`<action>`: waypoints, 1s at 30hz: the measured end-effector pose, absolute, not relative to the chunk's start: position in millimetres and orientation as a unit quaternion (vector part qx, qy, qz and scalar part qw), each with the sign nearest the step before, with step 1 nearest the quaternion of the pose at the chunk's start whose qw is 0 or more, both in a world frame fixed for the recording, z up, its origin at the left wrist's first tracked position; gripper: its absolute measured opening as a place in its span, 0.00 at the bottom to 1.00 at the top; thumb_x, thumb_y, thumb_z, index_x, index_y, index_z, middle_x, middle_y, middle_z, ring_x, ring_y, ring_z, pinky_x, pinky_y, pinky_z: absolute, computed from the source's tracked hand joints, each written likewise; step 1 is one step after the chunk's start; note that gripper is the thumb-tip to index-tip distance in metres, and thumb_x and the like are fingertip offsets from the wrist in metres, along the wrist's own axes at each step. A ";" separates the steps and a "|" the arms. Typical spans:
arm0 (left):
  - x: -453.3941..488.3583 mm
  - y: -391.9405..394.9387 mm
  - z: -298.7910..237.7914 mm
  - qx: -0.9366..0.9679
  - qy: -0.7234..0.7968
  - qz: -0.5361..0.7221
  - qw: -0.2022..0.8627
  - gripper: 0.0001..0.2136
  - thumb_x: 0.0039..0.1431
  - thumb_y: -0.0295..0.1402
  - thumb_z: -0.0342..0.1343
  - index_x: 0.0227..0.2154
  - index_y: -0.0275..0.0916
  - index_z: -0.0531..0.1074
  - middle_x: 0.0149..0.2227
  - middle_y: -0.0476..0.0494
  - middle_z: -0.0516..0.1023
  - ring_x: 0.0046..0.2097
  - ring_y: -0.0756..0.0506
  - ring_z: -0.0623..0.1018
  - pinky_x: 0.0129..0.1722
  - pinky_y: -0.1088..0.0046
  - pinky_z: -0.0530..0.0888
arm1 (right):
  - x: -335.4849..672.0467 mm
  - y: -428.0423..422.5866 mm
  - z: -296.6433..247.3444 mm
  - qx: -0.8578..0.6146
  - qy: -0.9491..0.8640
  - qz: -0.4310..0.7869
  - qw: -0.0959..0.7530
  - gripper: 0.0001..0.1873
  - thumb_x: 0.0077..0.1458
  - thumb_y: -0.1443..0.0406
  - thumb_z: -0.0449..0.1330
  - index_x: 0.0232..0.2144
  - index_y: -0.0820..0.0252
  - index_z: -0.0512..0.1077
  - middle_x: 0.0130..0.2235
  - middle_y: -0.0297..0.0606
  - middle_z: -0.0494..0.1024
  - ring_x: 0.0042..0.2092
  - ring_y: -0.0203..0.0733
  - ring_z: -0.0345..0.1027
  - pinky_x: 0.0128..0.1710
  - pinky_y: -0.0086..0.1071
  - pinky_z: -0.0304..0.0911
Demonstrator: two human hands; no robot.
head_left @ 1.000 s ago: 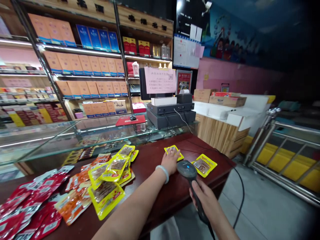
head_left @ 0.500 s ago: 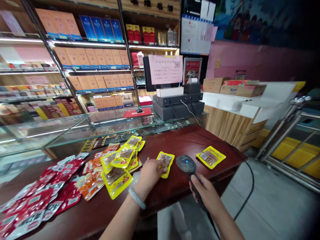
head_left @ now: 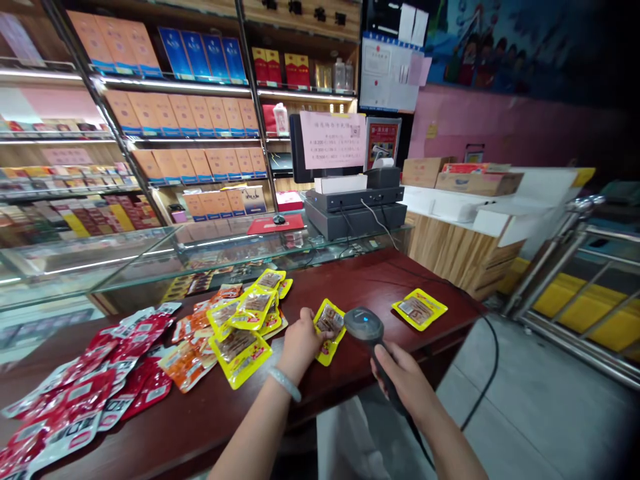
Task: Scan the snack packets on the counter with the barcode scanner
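In the head view my right hand [head_left: 400, 377] is wrapped around the handle of a black barcode scanner [head_left: 364, 325]. A small blue light shows on its head, which is close to the right edge of a yellow snack packet [head_left: 329, 343]. My left hand [head_left: 300, 347], with a pale bracelet at the wrist, grips that packet's left side, fingers curled and one lying across its front. Another yellow packet [head_left: 420, 309] lies alone farther right on the dark red table [head_left: 360, 280]. Left of my left hand is a heap of yellow packets [head_left: 241, 353].
Orange packets [head_left: 187, 365] and a pile of red packets [head_left: 75, 407] cover the table's left part. Behind stand a glass counter [head_left: 200, 257] and a cash register with monitor [head_left: 355, 213]. The scanner's cable [head_left: 493, 373] loops at the right, near a metal railing [head_left: 545, 273].
The packet in my left hand has turned slightly, and my fingers cover less of it. The scanner has shifted a little left, closer to that packet. The view has moved slightly.
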State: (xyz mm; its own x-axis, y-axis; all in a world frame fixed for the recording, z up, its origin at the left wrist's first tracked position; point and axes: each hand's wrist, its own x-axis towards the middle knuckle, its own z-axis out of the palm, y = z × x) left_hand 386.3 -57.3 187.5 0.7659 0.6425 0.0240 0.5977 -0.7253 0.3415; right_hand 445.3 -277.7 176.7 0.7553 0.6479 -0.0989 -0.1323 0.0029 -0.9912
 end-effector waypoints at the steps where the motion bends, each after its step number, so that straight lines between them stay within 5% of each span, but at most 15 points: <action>1: 381.9 -56.2 186.3 0.919 0.341 0.085 0.179 0.22 0.54 0.44 0.61 0.46 0.38 0.61 0.39 0.39 0.80 0.42 0.40 0.80 0.37 0.70 0.67 | 442.6 -274.5 178.7 -0.639 -0.202 0.295 0.681 0.24 0.55 0.43 0.57 0.30 0.58 0.67 0.23 0.27 0.66 0.20 0.29 0.58 0.17 0.23 0.53; 14: 342.7 -32.1 187.3 0.852 0.395 0.227 0.257 0.21 0.56 0.39 0.60 0.49 0.39 0.61 0.39 0.39 0.79 0.41 0.40 0.80 0.38 0.69 0.70 | 425.6 -237.6 180.8 -0.612 -0.235 0.347 0.671 0.25 0.55 0.42 0.58 0.29 0.58 0.64 0.23 0.27 0.64 0.20 0.28 0.55 0.17 0.22 0.52; 20: 328.3 -9.8 206.5 0.867 0.358 0.316 0.141 0.26 0.59 0.23 0.48 0.61 0.35 0.59 0.47 0.33 0.77 0.47 0.40 0.78 0.47 0.65 0.71 | 421.2 -220.5 183.5 -0.612 -0.276 0.357 0.650 0.25 0.55 0.42 0.57 0.29 0.58 0.63 0.23 0.26 0.64 0.19 0.29 0.56 0.16 0.22 0.52; 24: 326.2 14.1 232.2 0.871 0.354 0.332 0.075 0.20 0.58 0.23 0.45 0.50 0.40 0.74 0.47 0.38 0.78 0.48 0.41 0.76 0.49 0.67 0.70 | 421.5 -221.8 186.0 -0.608 -0.277 0.363 0.650 0.24 0.55 0.43 0.57 0.31 0.58 0.65 0.23 0.26 0.65 0.20 0.29 0.57 0.16 0.22 0.52; 30: 324.8 47.4 237.6 0.880 0.401 0.254 0.013 0.20 0.55 0.23 0.46 0.45 0.38 0.79 0.45 0.36 0.78 0.46 0.40 0.76 0.49 0.65 0.69 | 430.8 -240.0 182.3 -0.607 -0.269 0.339 0.666 0.23 0.57 0.44 0.57 0.33 0.58 0.66 0.24 0.27 0.65 0.20 0.28 0.57 0.17 0.22 0.53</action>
State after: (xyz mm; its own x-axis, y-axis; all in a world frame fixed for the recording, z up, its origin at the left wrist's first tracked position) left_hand 324.8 47.4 237.6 0.5487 0.7131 0.4364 0.6995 -0.6775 0.2274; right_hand 430.8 -240.0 182.3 0.6251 0.7787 -0.0541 -0.1258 0.0321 -0.9915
